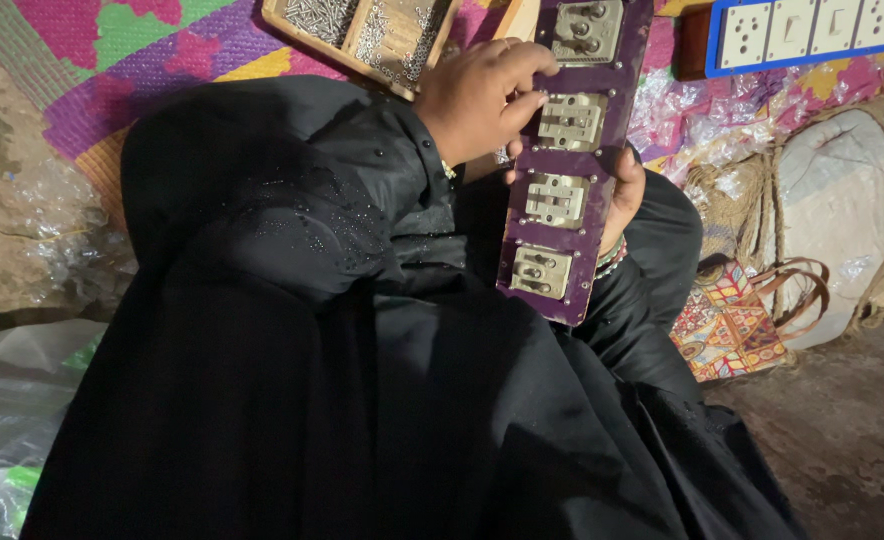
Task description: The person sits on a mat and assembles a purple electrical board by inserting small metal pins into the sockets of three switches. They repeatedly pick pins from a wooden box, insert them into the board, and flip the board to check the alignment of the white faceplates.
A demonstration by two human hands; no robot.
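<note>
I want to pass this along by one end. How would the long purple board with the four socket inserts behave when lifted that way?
The purple board looks flat and straight along its whole length, so it is probably stiff, not floppy. Its four mounted inserts likely make it weighty for its thinness. The right hand grips its edge and the left hand rests on top, suggesting it wants support.

Single head view — looks steeply down, close over lap.

The purple board (pixel 572 160) runs off the top edge. Behind it, most of the right hand (pixel 624 195) is hidden. The wooden tray (pixel 362 40) of tiny screws and the blue-framed socket strip (pixel 802 30) are also cropped at the top.
</note>
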